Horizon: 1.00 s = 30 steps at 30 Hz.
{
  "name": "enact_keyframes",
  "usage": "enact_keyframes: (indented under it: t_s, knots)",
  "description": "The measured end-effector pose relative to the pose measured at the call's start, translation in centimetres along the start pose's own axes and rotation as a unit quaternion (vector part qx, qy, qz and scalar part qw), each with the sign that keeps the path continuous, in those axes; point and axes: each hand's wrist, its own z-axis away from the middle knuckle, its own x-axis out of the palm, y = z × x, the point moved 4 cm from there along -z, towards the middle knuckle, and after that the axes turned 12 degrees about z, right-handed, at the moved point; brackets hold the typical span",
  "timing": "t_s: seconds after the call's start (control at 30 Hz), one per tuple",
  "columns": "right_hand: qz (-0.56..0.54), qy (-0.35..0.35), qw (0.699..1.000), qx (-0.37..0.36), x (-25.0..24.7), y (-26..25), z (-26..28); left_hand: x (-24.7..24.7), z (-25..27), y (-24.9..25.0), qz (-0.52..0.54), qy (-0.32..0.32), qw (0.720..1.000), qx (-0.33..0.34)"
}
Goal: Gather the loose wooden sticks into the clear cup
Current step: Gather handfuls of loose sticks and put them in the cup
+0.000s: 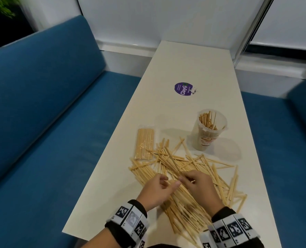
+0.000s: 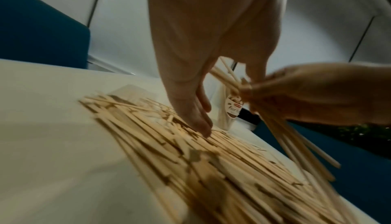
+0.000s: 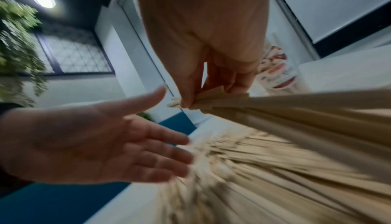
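A big pile of loose wooden sticks (image 1: 188, 203) lies spread on the white table (image 1: 193, 65). The clear cup (image 1: 209, 129) stands upright behind the pile to the right, with several sticks in it. My right hand (image 1: 188, 179) pinches a bundle of sticks (image 2: 296, 144) between thumb and fingers, lifted a little off the pile; the bundle's ends (image 3: 203, 97) fan out past my thumb. My left hand (image 1: 168, 183) is just left of it, palm open, fingers (image 2: 201, 127) straight and touching the pile. The left hand (image 3: 105, 144) holds nothing.
A sealed clear packet of sticks (image 1: 145, 146) lies left of the pile near the table's left edge. A round purple sticker (image 1: 183, 88) is on the table farther back. Blue benches (image 1: 41, 122) flank the narrow table on both sides.
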Motion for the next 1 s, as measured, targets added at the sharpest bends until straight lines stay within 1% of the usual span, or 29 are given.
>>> enact_keyframes:
  t_s: [0.07,0.13,0.17,0.23,0.33,0.43,0.53,0.63,0.67,0.73,0.77,0.8,0.83,0.87,0.93,1.0]
  knots:
    - [-0.021,0.004,1.0,-0.019,-0.2,-1.6,-0.2,1.0,-0.2,0.4,0.083,-0.039,0.996,-0.02]
    - [-0.017,0.009,0.999,-0.032,-0.1,-3.0,-0.5,1.7,-0.3,1.0,0.178,-0.088,0.98,-0.033]
    - [-0.014,0.012,0.999,-0.031,0.1,-3.5,-0.6,2.0,-0.3,1.3,0.209,-0.107,0.971,-0.038]
    - [-0.019,0.022,0.999,-0.03,0.5,-4.2,-1.0,1.8,-0.3,1.9,0.258,-0.112,0.959,-0.04]
    - [-0.02,0.038,0.998,-0.042,1.5,-4.8,-1.4,1.1,-0.5,2.4,0.345,-0.09,0.933,-0.055]
    - [-0.013,0.034,0.996,-0.08,2.6,-5.5,-1.2,0.2,-0.9,2.1,0.398,-0.067,0.911,-0.079]
    - [0.035,0.008,0.993,-0.111,3.4,-5.9,-1.0,-0.5,-1.2,1.6,0.424,-0.052,0.9,-0.091]
    - [0.044,-0.05,0.991,-0.114,3.7,-5.7,-1.6,-0.8,-1.4,1.1,0.445,-0.033,0.891,-0.087]
    - [0.03,-0.071,0.99,-0.115,3.6,-5.6,-2.0,-1.0,-1.5,1.0,0.446,-0.014,0.891,-0.082]
    - [-0.052,-0.091,0.991,-0.087,3.2,-5.2,-2.8,-1.6,-1.9,0.5,0.429,0.045,0.899,-0.072]
    - [-0.096,-0.084,0.99,-0.058,3.0,-4.8,-3.4,-2.1,-2.1,0.1,0.423,0.083,0.9,-0.069]
    - [-0.105,-0.065,0.992,-0.032,2.9,-4.2,-4.0,-2.5,-2.3,-0.3,0.429,0.116,0.893,-0.069]
    - [-0.065,-0.042,0.997,-0.016,2.8,-3.5,-4.8,-2.9,-2.5,-0.7,0.442,0.143,0.883,-0.07]
    - [0.005,-0.033,0.999,-0.008,3.0,-2.7,-5.5,-3.2,-2.6,-0.9,0.456,0.161,0.872,-0.073]
    - [0.143,-0.06,0.988,0.004,3.8,-1.2,-6.6,-3.4,-2.8,-1.3,0.479,0.182,0.855,-0.083]
    - [0.243,-0.094,0.966,-0.001,4.7,-0.1,-7.3,-3.4,-2.9,-1.3,0.496,0.189,0.843,-0.087]
